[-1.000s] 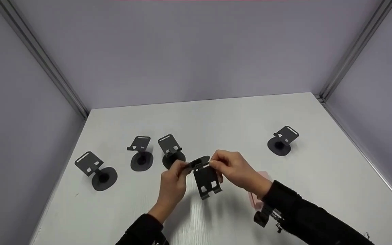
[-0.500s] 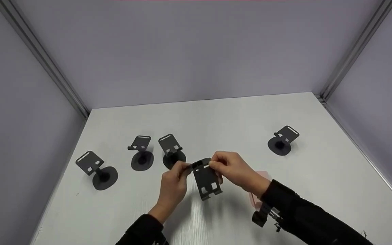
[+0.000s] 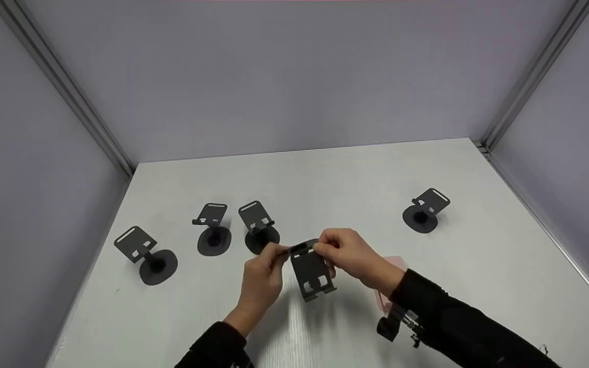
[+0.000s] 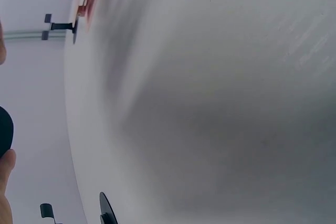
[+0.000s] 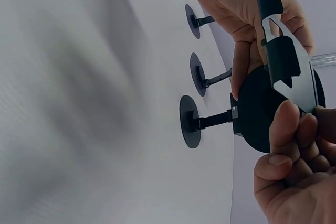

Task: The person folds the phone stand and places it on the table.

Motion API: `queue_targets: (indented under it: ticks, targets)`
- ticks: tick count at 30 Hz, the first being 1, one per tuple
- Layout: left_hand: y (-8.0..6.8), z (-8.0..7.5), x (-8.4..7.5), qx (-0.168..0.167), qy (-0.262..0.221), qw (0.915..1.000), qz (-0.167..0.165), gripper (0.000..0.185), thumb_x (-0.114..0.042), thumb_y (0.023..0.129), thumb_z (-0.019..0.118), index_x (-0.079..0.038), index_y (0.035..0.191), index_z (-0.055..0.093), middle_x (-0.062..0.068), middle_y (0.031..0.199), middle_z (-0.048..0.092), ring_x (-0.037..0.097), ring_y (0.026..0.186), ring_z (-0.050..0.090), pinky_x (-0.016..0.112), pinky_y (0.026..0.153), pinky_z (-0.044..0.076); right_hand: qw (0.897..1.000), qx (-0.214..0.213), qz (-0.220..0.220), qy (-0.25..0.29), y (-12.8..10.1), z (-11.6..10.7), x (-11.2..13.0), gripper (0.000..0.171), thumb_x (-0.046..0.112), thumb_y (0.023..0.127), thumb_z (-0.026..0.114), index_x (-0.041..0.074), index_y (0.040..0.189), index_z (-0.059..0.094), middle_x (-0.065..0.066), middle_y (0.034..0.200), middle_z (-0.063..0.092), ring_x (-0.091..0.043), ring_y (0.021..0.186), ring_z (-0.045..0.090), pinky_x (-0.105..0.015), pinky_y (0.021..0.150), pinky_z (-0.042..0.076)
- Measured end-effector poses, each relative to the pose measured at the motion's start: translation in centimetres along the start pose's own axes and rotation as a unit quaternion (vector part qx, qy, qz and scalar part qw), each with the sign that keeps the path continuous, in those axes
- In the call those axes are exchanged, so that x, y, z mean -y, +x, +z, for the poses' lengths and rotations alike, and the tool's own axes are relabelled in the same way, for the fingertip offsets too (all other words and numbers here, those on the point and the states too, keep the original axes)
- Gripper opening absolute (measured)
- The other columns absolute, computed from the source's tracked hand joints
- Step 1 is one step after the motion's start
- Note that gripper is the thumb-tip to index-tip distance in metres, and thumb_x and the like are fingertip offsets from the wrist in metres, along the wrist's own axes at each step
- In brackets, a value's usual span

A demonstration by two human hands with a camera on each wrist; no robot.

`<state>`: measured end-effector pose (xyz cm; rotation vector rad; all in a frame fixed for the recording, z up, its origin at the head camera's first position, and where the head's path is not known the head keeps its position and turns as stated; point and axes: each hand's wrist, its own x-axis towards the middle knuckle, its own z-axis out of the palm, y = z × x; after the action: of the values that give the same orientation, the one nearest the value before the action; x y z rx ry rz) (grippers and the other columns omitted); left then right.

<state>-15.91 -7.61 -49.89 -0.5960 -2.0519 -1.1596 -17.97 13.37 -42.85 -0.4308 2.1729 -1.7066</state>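
Note:
A black folding phone stand (image 3: 311, 271) is held up over the table in the head view, its slotted plate hanging down with the two lip hooks lowest. My left hand (image 3: 261, 278) pinches the stand at its upper left edge. At the upper right, my right hand (image 3: 353, 255) grips the plate between thumb and fingers. The right wrist view shows the stand's round base (image 5: 254, 111) behind the tilted plate (image 5: 299, 82), with fingers of both hands on it. In the left wrist view only a dark rounded edge (image 4: 5, 129) of the stand and some fingertips appear.
Several similar stands rest unfolded on the white table (image 3: 172, 327): a far-left stand (image 3: 156, 266), a second stand (image 3: 213, 240), a third stand (image 3: 258, 220) just beyond my left hand, and a right-hand stand (image 3: 422, 217). A pink object (image 3: 395, 262) lies partly under my right wrist.
The held stand's upper part has tilted, so its rounded base edge sits closer to the plate. My right hand has dropped very slightly. The stands on the table stay put.

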Motion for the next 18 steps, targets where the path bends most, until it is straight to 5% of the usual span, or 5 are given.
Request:
queue_targets:
  ticks: [18]
  targets:
    - [-0.04,-0.31,0.33,0.025,-0.015,0.9994,-0.018,0.017,0.008,0.088,0.072,-0.007,0.094,0.066,-0.001,0.077,0.072,0.004,0.058,0.055,0.019,0.054,0.047,1.000,0.021,0.018,-0.003,-0.04,-0.33,-0.01,0.022,0.017,0.101,0.065,-0.002,0.090,0.063,0.002,0.065,0.051,-0.012,0.054,0.052,-0.023,0.055,0.047]
